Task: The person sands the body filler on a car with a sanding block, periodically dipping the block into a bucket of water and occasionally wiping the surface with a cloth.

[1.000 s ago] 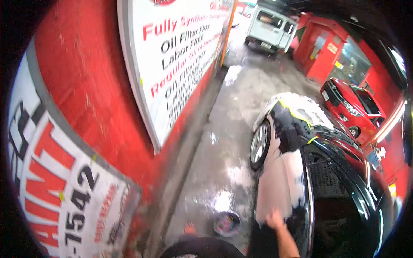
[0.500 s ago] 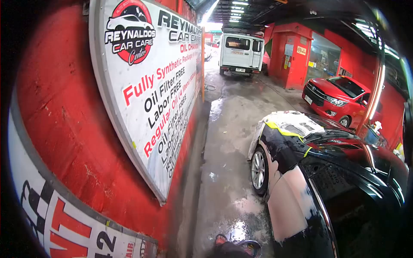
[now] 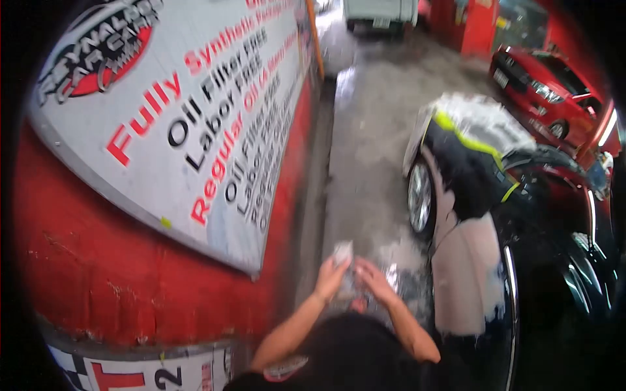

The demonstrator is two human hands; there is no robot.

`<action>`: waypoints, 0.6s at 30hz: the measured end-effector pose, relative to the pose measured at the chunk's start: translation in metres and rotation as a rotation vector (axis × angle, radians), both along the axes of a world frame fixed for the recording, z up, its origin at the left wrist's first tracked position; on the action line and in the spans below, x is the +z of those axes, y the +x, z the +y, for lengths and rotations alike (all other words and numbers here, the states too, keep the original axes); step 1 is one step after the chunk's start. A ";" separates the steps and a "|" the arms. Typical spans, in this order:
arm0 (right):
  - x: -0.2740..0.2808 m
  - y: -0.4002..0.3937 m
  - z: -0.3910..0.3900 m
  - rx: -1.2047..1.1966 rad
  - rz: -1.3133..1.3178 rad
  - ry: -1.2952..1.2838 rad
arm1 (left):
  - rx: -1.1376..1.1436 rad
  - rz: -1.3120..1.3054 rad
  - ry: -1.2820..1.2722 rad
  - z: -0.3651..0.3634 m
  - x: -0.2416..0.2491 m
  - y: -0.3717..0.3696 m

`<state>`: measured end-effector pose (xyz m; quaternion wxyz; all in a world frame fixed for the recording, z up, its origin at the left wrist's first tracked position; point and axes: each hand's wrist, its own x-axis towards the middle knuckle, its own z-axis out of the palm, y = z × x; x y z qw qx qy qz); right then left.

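Note:
My left hand [image 3: 330, 279] is closed around a small whitish thing [image 3: 343, 252], too blurred to name; it looks like a folded pad or piece of paper. Close by on the right is my right hand [image 3: 374, 281], its fingers stretched towards the left one with nothing visible in them. Both hands are in front of my body, above the wet floor [image 3: 365, 221]. To the right stands a black car [image 3: 554, 274]. Its door and front fender carry a dull pinkish-grey patch [image 3: 462, 277], and yellow tape [image 3: 466, 140] edges the white covering [image 3: 486, 120] on its hood.
A large white sign [image 3: 215, 130] hangs on the red wall [image 3: 130, 280] at my left, with another sign [image 3: 163, 375] below. Farther off are a red car [image 3: 548, 85] and a white vehicle [image 3: 381, 10]. A floor passage runs between wall and black car.
My view has tipped downward, so the sign and cars sit differently. Both hands and forearms have come into view, with the whitish thing in my left hand.

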<state>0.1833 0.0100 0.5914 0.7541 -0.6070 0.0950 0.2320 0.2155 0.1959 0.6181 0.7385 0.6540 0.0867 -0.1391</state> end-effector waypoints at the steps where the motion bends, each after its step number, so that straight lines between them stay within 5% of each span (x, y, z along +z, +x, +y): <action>1: 0.010 0.011 0.007 -0.003 -0.164 -0.082 | -0.007 -0.111 0.080 -0.014 -0.007 0.017; 9: 0.054 0.036 -0.037 -0.489 -0.335 -0.152 | -0.532 -0.236 0.178 -0.066 0.028 0.103; 11: 0.064 0.040 -0.050 -0.536 -0.373 -0.286 | -0.591 -0.132 -0.126 -0.082 0.046 0.107; 15: 0.075 0.059 -0.071 -0.733 -0.096 0.374 | -0.772 -0.126 -0.243 -0.100 0.045 0.138; 18: 0.073 0.078 -0.077 -0.842 -0.090 0.619 | -0.870 -0.174 -0.215 -0.123 0.045 0.166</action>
